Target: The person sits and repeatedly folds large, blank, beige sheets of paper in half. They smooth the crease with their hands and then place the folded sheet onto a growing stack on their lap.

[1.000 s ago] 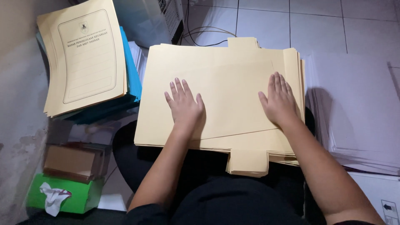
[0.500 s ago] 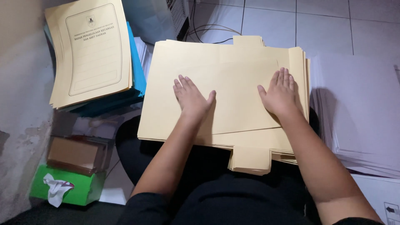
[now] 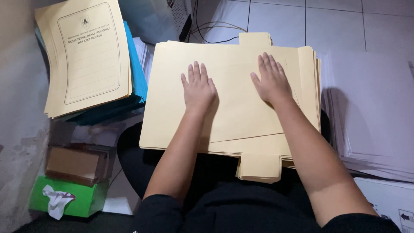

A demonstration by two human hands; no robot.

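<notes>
Your left hand [image 3: 199,88] and right hand [image 3: 271,81] lie flat, fingers spread, apart, gripping nothing, on the pale yellow stack of tabbed folders [image 3: 241,125].

Both hands now lie farther up the stack of pale yellow card folders [image 3: 233,108] than a second ago: the left hand [image 3: 199,87] and right hand [image 3: 271,80] press flat near its far edge, closer together, with the top folder's near edge lying more exposed behind the wrists.

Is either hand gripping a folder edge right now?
No, the left hand and right hand both lie flat, palms down, fingers spread, on top of the stack of manila folders.
</notes>
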